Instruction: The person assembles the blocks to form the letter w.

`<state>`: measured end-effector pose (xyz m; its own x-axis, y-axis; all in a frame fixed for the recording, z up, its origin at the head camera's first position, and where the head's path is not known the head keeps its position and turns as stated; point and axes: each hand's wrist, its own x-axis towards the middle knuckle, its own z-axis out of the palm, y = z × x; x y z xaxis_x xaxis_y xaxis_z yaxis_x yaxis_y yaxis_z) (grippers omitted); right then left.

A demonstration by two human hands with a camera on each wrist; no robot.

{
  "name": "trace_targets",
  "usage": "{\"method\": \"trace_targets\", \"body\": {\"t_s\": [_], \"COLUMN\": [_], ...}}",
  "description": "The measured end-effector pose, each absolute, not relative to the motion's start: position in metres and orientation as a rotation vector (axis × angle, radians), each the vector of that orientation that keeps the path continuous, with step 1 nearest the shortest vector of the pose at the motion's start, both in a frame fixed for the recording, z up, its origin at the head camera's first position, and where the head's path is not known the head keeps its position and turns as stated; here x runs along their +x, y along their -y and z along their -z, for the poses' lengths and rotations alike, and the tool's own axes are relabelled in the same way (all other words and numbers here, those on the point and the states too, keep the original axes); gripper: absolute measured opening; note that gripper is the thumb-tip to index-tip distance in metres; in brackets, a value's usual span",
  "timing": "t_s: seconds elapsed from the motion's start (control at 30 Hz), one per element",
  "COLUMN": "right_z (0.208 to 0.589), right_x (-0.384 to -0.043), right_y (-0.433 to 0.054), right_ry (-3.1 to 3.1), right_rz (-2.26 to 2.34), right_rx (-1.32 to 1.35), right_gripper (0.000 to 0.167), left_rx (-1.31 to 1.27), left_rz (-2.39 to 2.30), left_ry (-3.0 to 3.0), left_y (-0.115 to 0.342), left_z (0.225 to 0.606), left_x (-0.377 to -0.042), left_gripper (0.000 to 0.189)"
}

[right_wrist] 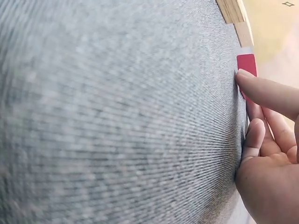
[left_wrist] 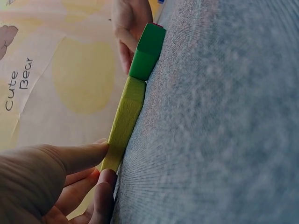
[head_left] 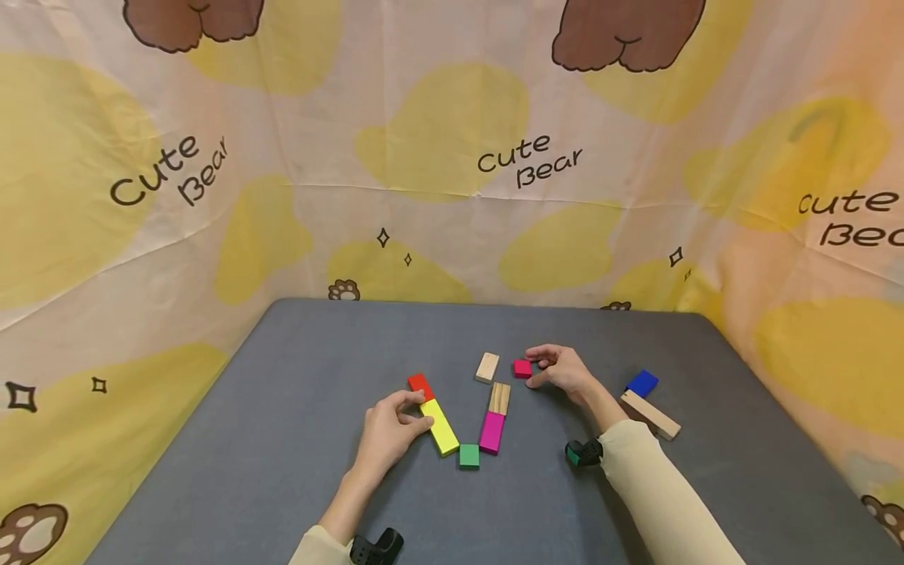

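My left hand (head_left: pixel 391 428) pinches a long yellow block (head_left: pixel 439 428) between thumb and fingers, near its far end. A red block (head_left: pixel 421 385) lies end to end with it there, and a green block (left_wrist: pixel 147 52) meets its near end. On the right, my right hand (head_left: pixel 561 369) holds a small crimson block (head_left: pixel 522 369), the thumb at its near side and fingers behind. The right wrist view has the thumb against that crimson block (right_wrist: pixel 247 65). A magenta block (head_left: pixel 491 433) runs from the green one to a plain wooden block (head_left: pixel 499 399).
Another plain wooden block (head_left: pixel 486 367) lies just left of the crimson one. Beyond my right forearm are a blue block (head_left: pixel 642 383) and a long plain wooden block (head_left: pixel 650 414). The grey table (head_left: pixel 233 463) backs onto a patterned cloth (head_left: pixel 424 157).
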<state>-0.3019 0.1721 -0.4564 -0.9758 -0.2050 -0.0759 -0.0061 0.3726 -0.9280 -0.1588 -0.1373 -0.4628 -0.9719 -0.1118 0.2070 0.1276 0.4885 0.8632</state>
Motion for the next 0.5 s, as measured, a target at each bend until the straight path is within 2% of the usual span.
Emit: {"method": "trace_targets", "body": {"t_s": [0.5], "right_z": [0.4568], "right_x": [-0.3017], "right_y": [-0.1714], "right_ry": [-2.438], "right_rz": [1.700], "right_rx": [-0.156], "right_gripper": [0.051], "left_rx": [-0.003], "left_rz": [1.467], "left_ry": [2.507], "left_y": [0.1377], "left_z": [0.4617], "left_x": [-0.1583], "left_gripper": [0.038]}}
